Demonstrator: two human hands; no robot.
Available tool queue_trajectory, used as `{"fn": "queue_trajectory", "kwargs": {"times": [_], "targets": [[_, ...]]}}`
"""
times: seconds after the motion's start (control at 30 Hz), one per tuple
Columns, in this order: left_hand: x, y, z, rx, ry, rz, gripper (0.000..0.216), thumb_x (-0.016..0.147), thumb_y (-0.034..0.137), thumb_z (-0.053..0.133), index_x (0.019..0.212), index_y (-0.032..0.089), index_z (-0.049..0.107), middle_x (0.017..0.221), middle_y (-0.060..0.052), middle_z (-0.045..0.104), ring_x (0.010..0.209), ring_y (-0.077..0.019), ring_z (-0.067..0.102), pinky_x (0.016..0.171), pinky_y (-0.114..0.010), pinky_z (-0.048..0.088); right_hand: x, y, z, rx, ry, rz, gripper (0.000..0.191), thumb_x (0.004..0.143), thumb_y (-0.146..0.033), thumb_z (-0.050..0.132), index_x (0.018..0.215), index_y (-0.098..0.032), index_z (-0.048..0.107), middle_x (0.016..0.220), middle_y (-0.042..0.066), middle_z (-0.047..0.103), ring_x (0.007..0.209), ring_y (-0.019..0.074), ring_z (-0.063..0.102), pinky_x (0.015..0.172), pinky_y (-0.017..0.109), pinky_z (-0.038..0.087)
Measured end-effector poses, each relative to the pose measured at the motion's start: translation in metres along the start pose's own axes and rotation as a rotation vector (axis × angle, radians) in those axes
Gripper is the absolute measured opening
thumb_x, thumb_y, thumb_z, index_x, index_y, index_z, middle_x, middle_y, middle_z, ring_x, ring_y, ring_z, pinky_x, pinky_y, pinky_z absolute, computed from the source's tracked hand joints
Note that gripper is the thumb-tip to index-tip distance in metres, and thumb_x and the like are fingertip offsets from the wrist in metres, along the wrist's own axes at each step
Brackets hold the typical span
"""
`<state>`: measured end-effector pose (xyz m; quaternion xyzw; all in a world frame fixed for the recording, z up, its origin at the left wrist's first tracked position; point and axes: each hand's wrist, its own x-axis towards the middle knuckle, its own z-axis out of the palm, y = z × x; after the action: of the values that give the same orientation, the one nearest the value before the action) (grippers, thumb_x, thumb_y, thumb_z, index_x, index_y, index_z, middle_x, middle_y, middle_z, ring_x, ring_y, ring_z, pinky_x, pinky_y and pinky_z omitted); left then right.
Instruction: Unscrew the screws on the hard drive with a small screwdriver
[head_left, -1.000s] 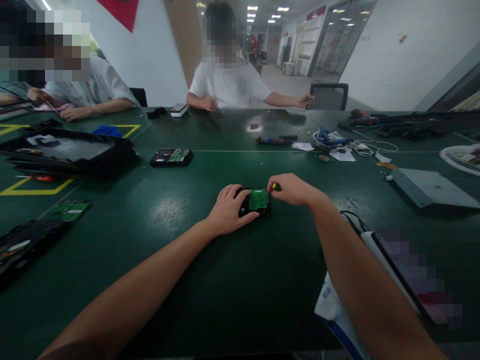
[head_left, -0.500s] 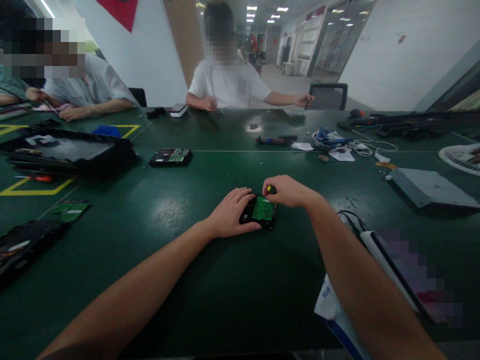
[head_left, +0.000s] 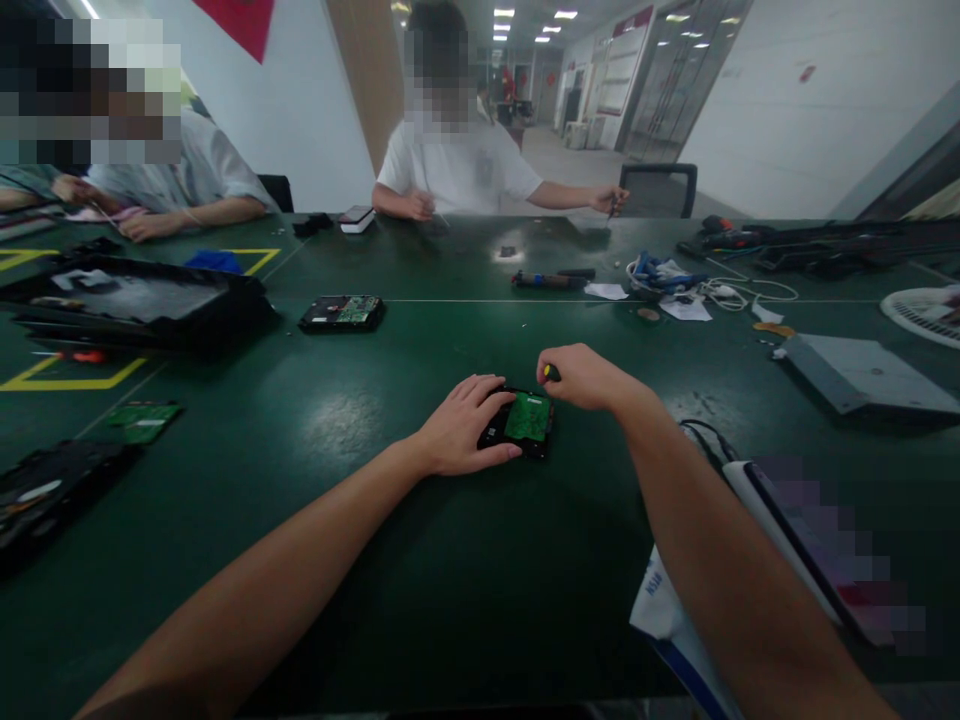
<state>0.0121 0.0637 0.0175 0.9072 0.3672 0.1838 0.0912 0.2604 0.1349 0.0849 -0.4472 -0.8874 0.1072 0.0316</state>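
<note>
Black drive (head_left: 493,436) mid-table (head_left: 405,590), green board (head_left: 528,416) seated on top, so the work looks unfinished; whether anything's loosened is too small to tell! Left hand (head_left: 463,426) at nine o'clock, fingers and thumb clamped round it. Right hand (head_left: 579,376) at two, curled tight on a yellow-ended tool (head_left: 552,373), tip hidden. Out at ten, another drive (head_left: 343,314), board showing; far at nine, a loose circuit board (head_left: 146,422).

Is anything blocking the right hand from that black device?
Nothing visible is. The right hand, gripping a yellow-ended tool, is near the far right corner of the black device. The left hand covers its left part; the tool's tip cannot be seen.
</note>
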Motion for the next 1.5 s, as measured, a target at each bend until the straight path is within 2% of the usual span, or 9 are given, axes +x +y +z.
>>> {"fn": "queue_trajectory", "kwargs": {"times": [0.33,0.53,0.9,1.03,1.17,1.27,1.33,1.43,1.5], "targets": [[0.000,-0.001,0.003,0.041,-0.015,-0.005,0.075,0.091,0.070,0.056,0.151,0.024,0.050,0.163,-0.015,0.037,0.150,-0.0400,0.035,0.125,-0.062,0.026,-0.002,-0.002,-0.004,0.013,-0.069,-0.040,0.014,0.084,-0.014,0.067,0.095,-0.018,0.074,0.099,0.008,0.077,0.089,0.0208,0.068,0.076,0.030,0.046],[0.000,0.001,0.003,0.033,0.001,-0.018,0.076,0.091,0.071,0.057,0.151,0.026,0.049,0.161,-0.015,0.039,0.149,-0.0397,0.037,0.124,-0.062,0.028,-0.002,0.000,-0.004,0.010,-0.066,-0.032,0.014,0.084,-0.014,0.067,0.096,-0.018,0.074,0.100,0.008,0.077,0.090,0.0217,0.068,0.078,0.031,0.047],[0.006,0.010,0.009,0.115,0.089,-0.216,0.077,0.089,0.077,0.053,0.141,0.020,0.053,0.152,-0.017,0.048,0.142,-0.0385,0.043,0.118,-0.059,0.036,-0.005,0.004,-0.007,0.029,-0.009,-0.009,0.013,0.085,-0.014,0.067,0.095,-0.019,0.074,0.101,0.007,0.077,0.094,0.0221,0.069,0.082,0.032,0.049],[0.005,0.019,0.011,0.174,0.159,-0.338,0.079,0.088,0.079,0.052,0.137,0.017,0.053,0.140,-0.021,0.057,0.132,-0.0414,0.051,0.108,-0.059,0.042,-0.006,0.005,-0.010,0.042,0.003,0.001,0.015,0.084,-0.013,0.065,0.094,-0.020,0.073,0.101,0.006,0.078,0.094,0.0217,0.070,0.084,0.031,0.049],[0.000,0.036,0.003,0.255,0.209,-0.462,0.083,0.087,0.085,0.043,0.132,0.016,0.054,0.114,-0.022,0.068,0.116,-0.0432,0.060,0.097,-0.057,0.046,-0.007,0.006,-0.011,0.033,0.009,0.007,0.015,0.084,-0.013,0.064,0.095,-0.019,0.073,0.103,0.006,0.078,0.096,0.0215,0.070,0.085,0.031,0.049],[0.001,0.055,-0.013,0.331,0.042,-0.555,0.076,0.088,0.085,0.040,0.111,0.016,0.063,0.092,-0.019,0.071,0.094,-0.0401,0.068,0.081,-0.053,0.053,-0.006,0.007,-0.011,0.036,0.004,0.013,0.015,0.084,-0.013,0.065,0.095,-0.019,0.073,0.103,0.006,0.078,0.097,0.0218,0.070,0.085,0.032,0.049],[0.003,0.068,-0.024,0.317,-0.086,-0.596,0.073,0.090,0.082,0.038,0.105,0.016,0.064,0.086,-0.019,0.071,0.081,-0.0387,0.070,0.071,-0.050,0.054,-0.006,0.007,-0.010,0.041,0.002,0.012,0.015,0.084,-0.013,0.066,0.095,-0.019,0.073,0.103,0.007,0.078,0.097,0.0220,0.070,0.085,0.032,0.049],[0.004,0.079,-0.035,0.267,-0.187,-0.537,0.064,0.095,0.075,0.038,0.103,0.018,0.064,0.082,-0.015,0.072,0.072,-0.0345,0.071,0.063,-0.045,0.055,-0.006,0.006,-0.009,0.063,0.008,-0.008,0.014,0.084,-0.014,0.066,0.096,-0.019,0.073,0.103,0.007,0.078,0.097,0.0220,0.070,0.086,0.033,0.049],[0.004,0.079,-0.039,0.211,-0.210,-0.485,0.054,0.098,0.068,0.040,0.106,0.019,0.063,0.082,-0.012,0.073,0.071,-0.0318,0.071,0.063,-0.043,0.055,-0.006,0.005,-0.009,0.078,0.005,-0.023,0.015,0.084,-0.014,0.066,0.096,-0.018,0.073,0.103,0.007,0.078,0.096,0.0219,0.070,0.086,0.033,0.049]]}}
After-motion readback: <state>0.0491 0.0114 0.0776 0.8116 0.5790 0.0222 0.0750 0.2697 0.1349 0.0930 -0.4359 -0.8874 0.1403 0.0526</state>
